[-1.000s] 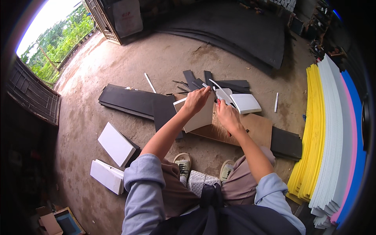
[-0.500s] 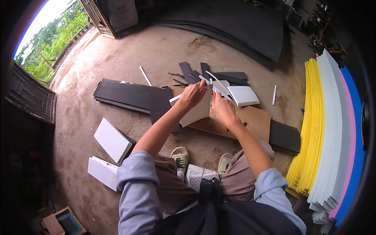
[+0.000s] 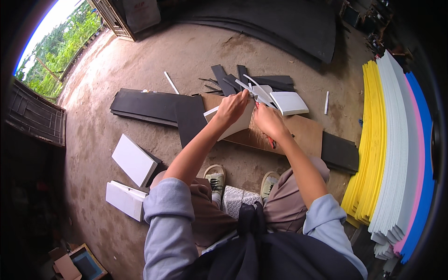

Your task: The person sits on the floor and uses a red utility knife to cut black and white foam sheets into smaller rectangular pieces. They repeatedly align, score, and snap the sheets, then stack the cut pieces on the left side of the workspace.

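Observation:
My left hand [image 3: 234,108] is closed on the upper edge of a white foam board [image 3: 239,127], which tilts over the brown board. Just beyond its fingertips a thin pale strip [image 3: 243,86] sticks out. My right hand [image 3: 269,121] is wrapped round a red-handled tool [image 3: 272,143]; its red shows at the fingers and below the palm, while the working end is too small to make out. The two hands are close together but apart. Right of them rests a white foam block [image 3: 289,102], with dark foam strips [image 3: 275,83] behind.
A brown board [image 3: 303,133] lies under the work, with black foam sheets [image 3: 144,106] at left. White foam blocks [image 3: 134,160] sit near my left knee. Yellow foam sheets [image 3: 366,154] and other coloured stacks stand at right; large black sheets [image 3: 280,28] lie at the back.
The view has shifted slightly. My left hand has come a little nearer to me, and the pale strip now shows longer beyond its fingers. My right hand still grips the red-handled tool.

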Motion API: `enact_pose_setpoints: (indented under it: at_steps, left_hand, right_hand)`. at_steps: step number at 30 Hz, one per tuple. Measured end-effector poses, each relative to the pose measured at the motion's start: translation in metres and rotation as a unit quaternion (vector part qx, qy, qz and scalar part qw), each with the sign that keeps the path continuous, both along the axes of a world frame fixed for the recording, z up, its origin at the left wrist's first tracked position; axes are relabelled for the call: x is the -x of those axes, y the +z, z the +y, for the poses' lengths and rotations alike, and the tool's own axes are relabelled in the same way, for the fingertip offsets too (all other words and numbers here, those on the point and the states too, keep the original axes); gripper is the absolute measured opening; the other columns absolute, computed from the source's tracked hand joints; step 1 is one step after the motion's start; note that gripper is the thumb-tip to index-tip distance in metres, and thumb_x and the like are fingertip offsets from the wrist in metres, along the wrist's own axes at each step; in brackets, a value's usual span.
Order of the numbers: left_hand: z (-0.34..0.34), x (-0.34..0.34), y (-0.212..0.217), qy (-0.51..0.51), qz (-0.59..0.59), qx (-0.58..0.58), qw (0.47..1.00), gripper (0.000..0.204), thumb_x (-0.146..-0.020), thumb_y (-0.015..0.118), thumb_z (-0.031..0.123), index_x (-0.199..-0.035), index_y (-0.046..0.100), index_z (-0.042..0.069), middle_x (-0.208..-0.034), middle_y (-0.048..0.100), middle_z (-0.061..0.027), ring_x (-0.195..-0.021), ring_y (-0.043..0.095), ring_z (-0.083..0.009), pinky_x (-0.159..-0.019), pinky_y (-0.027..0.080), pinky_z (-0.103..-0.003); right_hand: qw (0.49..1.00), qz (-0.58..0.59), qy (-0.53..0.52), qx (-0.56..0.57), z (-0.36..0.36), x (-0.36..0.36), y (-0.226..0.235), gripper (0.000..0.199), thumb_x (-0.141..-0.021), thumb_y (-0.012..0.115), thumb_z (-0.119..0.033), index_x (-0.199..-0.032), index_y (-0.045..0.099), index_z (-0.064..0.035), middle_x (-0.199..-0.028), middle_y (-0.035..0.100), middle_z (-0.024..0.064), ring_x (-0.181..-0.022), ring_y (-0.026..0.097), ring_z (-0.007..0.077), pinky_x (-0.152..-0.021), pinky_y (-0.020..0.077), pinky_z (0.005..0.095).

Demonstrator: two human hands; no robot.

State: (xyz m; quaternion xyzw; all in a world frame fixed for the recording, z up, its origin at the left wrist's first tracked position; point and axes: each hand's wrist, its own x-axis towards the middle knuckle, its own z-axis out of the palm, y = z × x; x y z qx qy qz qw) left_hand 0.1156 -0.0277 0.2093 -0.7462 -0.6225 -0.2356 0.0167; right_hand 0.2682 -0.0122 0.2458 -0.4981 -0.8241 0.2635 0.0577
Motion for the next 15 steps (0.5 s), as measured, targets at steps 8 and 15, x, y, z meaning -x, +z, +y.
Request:
enact_pose_setpoints:
  at_steps: [8, 15]
  left_hand:
    - [-0.007, -0.011, 0.002, 0.011, 0.018, -0.005, 1.000, 0.018, -0.085, 0.050, 0.014, -0.095, 0.042, 0.002, -0.074, 0.059, -0.0153, -0.064, 0.061, -0.0334, -0.049, 0.048, -0.042]
    - [-0.005, -0.004, 0.002, 0.021, -0.014, 0.007, 1.000, 0.028, -0.083, 0.054, 0.021, -0.099, 0.042, 0.002, -0.080, 0.061, -0.0141, -0.067, 0.062, -0.0326, -0.054, 0.048, -0.041]
  right_hand:
    - [0.998, 0.027, -0.026, 0.056, 0.005, -0.002, -0.017, 0.031, -0.082, 0.041, -0.013, -0.090, 0.060, 0.0093, -0.094, 0.058, 0.0319, -0.094, 0.056, 0.0423, -0.083, 0.0451, 0.0473]
    - [0.999, 0.021, 0.004, 0.047, 0.003, -0.002, -0.024, 0.034, -0.081, 0.036, -0.011, -0.101, 0.054, 0.0094, -0.071, 0.060, 0.0268, -0.060, 0.063, 0.0340, -0.065, 0.0505, 0.0425]
